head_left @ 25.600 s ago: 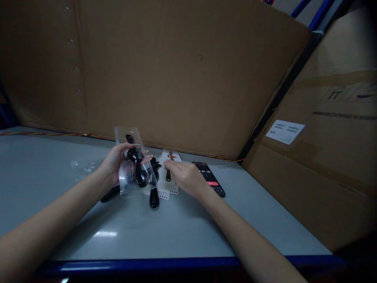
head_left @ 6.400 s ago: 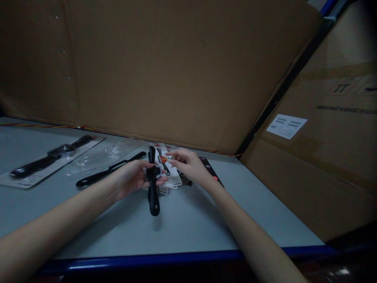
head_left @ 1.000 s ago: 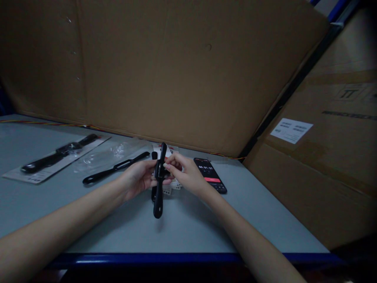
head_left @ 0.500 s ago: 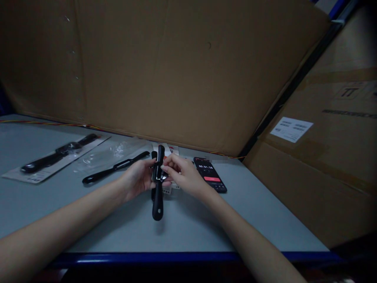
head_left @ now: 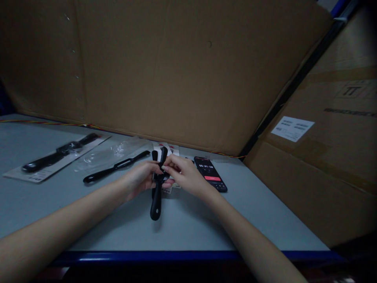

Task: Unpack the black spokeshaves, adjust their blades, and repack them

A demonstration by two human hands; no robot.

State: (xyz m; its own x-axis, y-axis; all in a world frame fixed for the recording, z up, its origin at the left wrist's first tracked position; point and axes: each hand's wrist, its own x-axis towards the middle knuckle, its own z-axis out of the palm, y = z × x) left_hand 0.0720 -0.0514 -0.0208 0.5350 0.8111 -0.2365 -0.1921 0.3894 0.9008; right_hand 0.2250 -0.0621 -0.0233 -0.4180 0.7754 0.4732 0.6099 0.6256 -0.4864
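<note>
A black two-handled tool that looks like a spokeshave (head_left: 156, 204) is held above the table, one handle pointing toward me with a hole near its end. My left hand (head_left: 143, 175) is closed around its middle from the left. At the right side of that middle, my right hand (head_left: 184, 173) pinches with thumb and fingertips; whatever lies between them is too small and hidden to name. Behind the held tool, a second black handle (head_left: 154, 155) shows partly. Left of my hands, a similar slotted black tool body (head_left: 116, 167) lies on the table.
Farther left lies a packaged black tool (head_left: 60, 155) on a card, beside crumpled clear plastic (head_left: 110, 153). A phone running a timer (head_left: 210, 173) lies right of my hands. Printed cards (head_left: 173, 150) sit behind them. Cardboard (head_left: 176, 78) walls the back, a box (head_left: 318, 165) the right.
The tool's near handle has swung slightly left and its far end slightly right. My left thumb has come farther over the middle. My right hand stays pinched at the same place.
</note>
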